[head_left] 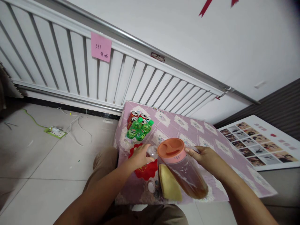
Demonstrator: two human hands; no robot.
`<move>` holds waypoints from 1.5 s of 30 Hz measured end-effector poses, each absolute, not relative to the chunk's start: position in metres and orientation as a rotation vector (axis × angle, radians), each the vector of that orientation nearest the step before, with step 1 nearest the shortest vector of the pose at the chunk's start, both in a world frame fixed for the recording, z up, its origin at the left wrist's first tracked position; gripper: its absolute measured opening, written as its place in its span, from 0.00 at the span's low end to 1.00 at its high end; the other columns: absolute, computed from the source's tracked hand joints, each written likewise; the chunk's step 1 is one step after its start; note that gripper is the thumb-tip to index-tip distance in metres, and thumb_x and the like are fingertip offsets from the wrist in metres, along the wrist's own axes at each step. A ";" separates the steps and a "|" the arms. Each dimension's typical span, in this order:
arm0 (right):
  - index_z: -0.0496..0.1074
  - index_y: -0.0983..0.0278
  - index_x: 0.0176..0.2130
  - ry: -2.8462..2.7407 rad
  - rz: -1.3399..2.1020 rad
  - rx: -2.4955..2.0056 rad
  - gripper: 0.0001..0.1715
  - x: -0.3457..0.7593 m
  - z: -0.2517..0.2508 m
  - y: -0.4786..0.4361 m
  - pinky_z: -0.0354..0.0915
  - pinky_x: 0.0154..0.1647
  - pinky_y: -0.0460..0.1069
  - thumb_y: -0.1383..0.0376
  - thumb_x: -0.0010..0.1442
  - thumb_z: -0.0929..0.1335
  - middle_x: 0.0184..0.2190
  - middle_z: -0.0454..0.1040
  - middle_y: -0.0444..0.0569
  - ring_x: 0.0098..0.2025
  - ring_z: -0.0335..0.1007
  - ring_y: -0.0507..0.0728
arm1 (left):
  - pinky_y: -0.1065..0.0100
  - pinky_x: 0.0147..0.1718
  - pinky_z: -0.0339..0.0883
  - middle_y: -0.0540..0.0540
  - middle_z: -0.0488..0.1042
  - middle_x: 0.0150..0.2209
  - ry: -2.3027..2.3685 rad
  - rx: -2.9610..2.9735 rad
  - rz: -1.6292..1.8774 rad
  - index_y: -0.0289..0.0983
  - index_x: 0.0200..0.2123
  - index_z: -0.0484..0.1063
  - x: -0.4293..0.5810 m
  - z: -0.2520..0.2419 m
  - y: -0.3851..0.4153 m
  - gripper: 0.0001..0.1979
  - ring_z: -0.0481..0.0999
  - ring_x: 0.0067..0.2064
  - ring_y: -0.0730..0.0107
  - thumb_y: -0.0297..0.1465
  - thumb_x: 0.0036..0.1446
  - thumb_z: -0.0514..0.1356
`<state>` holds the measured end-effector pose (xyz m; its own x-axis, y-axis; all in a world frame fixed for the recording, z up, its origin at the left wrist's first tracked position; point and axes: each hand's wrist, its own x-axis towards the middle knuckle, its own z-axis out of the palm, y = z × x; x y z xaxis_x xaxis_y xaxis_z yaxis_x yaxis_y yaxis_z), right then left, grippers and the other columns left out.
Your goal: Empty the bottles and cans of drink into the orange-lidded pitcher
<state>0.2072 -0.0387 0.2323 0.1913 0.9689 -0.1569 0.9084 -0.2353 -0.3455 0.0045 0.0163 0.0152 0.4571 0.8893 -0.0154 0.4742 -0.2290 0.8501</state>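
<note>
My right hand grips the handle of a clear pitcher, which is tilted and holds brown liquid. Its orange lid leans toward a small clear bottle. My left hand is closed around that bottle, above a red scalloped mat. Whether any liquid runs between the two cannot be made out. Below the pitcher lies a folded yellow cloth. A white bottle cap rests near the table's front edge.
On the table's patterned pink cloth, two green bottles stand beside several drink cans. Behind the table runs a white radiator. A photo board leans at the right. Cables and a power strip lie on the floor at left.
</note>
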 end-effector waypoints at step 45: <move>0.69 0.62 0.21 -1.764 0.591 -2.311 0.35 0.206 0.232 -0.038 0.57 0.25 0.49 0.34 0.47 0.68 0.18 0.66 0.43 0.23 0.59 0.53 | 0.63 0.50 0.68 0.43 0.74 0.55 0.877 1.907 0.510 0.41 0.58 0.64 -0.013 0.014 0.035 0.30 0.75 0.53 0.56 0.33 0.51 0.64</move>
<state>0.2063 -0.0378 0.2323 0.2195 0.9538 -0.2051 0.8848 -0.2832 -0.3702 -0.0127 0.0353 0.0141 0.6568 0.7539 -0.0133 0.3611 -0.2990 0.8833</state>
